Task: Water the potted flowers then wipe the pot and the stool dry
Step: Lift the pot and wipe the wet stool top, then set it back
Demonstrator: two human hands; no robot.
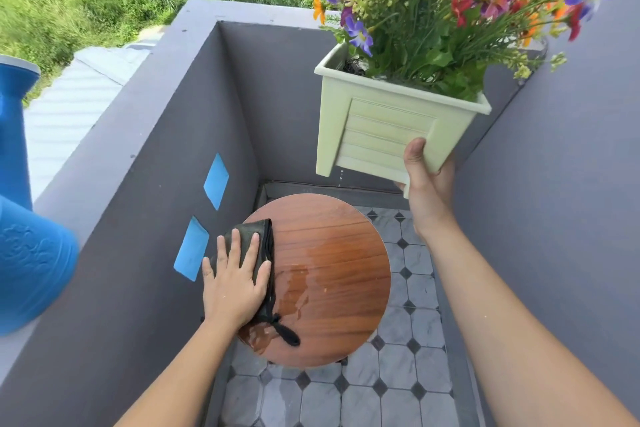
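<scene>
Left hand point(235, 282), fingers spread flat, is pressing a folded dark cloth point(258, 226) onto the left edge of the round wooden stool point(346, 253), beside a puddle point(294, 288) lying across the seat. Right hand point(427, 184) is gripping the lower corner of the pale square pot point(377, 128) of flowers point(450, 3), holding it tilted in the air above the stool's far side, water dripping from its base. The pot is probably rigid plastic, top-heavy and slick when wet; a palm under the base would likely be safer. The cloth appears soft and pliable, suiting flat-palm pressure.
</scene>
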